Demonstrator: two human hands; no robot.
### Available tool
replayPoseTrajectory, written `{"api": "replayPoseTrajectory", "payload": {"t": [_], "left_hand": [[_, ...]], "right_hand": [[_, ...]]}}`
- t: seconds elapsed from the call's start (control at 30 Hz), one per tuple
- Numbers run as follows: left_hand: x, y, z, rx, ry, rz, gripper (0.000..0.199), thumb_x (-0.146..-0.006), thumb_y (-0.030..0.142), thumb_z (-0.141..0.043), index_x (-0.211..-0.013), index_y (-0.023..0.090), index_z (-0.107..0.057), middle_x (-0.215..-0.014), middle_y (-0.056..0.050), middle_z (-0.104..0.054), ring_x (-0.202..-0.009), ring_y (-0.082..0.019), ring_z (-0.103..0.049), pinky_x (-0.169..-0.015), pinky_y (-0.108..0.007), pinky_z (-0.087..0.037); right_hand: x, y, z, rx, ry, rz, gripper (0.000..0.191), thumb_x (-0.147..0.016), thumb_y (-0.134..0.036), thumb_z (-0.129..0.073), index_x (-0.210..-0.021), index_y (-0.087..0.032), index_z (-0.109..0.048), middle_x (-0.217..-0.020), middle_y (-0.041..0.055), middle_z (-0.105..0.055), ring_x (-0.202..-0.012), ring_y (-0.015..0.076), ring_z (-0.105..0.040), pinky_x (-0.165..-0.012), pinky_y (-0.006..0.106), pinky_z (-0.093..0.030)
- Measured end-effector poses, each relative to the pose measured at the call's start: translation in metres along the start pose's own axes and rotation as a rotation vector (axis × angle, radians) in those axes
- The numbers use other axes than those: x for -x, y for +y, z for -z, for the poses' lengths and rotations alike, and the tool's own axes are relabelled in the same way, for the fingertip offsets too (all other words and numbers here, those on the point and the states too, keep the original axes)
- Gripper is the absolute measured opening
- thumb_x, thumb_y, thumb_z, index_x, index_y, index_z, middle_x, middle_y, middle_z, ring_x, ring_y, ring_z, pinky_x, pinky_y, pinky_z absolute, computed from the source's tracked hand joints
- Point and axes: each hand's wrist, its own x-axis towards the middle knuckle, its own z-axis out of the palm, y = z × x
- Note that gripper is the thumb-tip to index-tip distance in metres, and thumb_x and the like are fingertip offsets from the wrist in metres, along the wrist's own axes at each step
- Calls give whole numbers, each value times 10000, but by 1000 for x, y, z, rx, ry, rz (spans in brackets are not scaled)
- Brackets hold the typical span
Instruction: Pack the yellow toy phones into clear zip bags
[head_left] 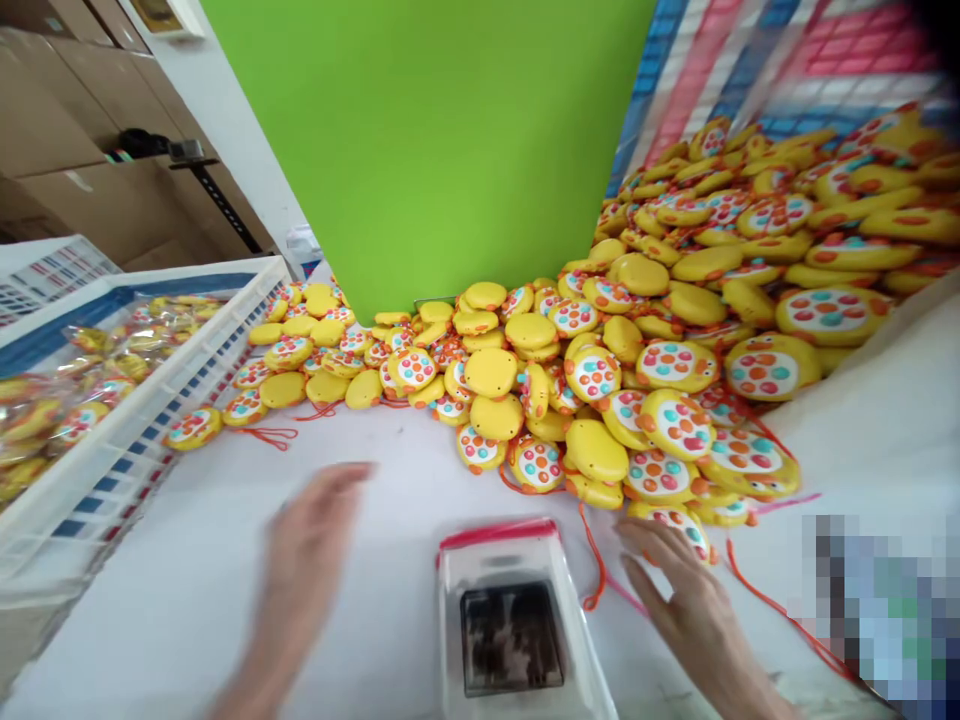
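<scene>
Toys: yellow round toys (592, 400) with coloured dots lie heaped just beyond your hands, spreading up and away past your right hand; red cords (596, 560) trail out of the heap toward you.
Nearest toy: one dotted toy (684, 527) sits at the near edge of the heap, touching or just under your right fingertips; I cannot tell which.
Right hand: your right hand (679, 590) is spread flat, palm down, fingers extended toward that toy, gripping nothing yet.
Left hand: your left hand (307, 550) is blurred, open and empty, over the bare white table (187, 600), well apart from the heap.
Pouch: a clear pouch with a red strip (510, 620) lies between your hands, close to you, with a dark rectangle showing inside.
Crate: a white slatted crate (142, 420) stands beyond your left hand and holds toys already wrapped in clear bags (90, 380).
Done, as I judge it: some toys are bagged and in the crate.
Left, as I judge it: most of the work, since the loose heap is far larger than the bagged lot, and no toy is in either hand.
Backdrop: a green panel (435, 140) rises behind the heap.
</scene>
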Motion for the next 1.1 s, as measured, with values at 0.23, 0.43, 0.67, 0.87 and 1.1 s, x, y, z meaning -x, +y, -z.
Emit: {"api": "replayPoseTrajectory", "payload": {"t": [0.23,0.43,0.67,0.87,1.1], "left_hand": [[-5,65,-204,210,-452,-71,506,-781,414,-616,-1184,115,-547,-1029,-171,-679,-1035,-326,-605,-936,-432,-425],[-19,74,-232,350,-541,-38,480,-712,243,-653,-1156,90,-553,-1025,-176,-673,-1000,-331,-616,-885,-435,-461],[20,43,-138,647,-655,68,307,-819,263,-611,-1107,182,-541,-1097,-78,-631,-952,-203,-632,-797,-286,-532],[42,19,-94,440,-499,-102,238,-829,268,-650,-1061,232,-610,-1067,-50,-642,-971,-188,-623,-853,-262,-507],[39,15,-67,158,-91,-299,320,-853,210,-602,-1165,257,-547,-1190,-67,-604,-1116,-220,-561,-949,-335,-459]], "right_hand": [[18,-25,-17,-127,-27,-21,210,-887,-260,-520,-1070,-255,-622,-1085,55,-681,-1013,207,-651,-834,304,-559],[22,-16,3,-227,-52,-128,173,-870,-286,-557,-1005,-244,-655,-958,46,-727,-817,183,-707,-712,219,-578],[9,-21,8,-437,5,-354,359,-867,-392,-582,-1202,-264,-558,-1113,77,-665,-978,208,-665,-726,241,-591],[-24,-65,-1,-526,-195,-68,487,-866,-329,-609,-1321,-305,-438,-1273,67,-596,-1067,212,-625,-779,271,-579],[-71,-99,4,-391,-231,105,373,-887,-262,-529,-1255,-299,-485,-1185,57,-632,-978,225,-648,-843,338,-546]]}}
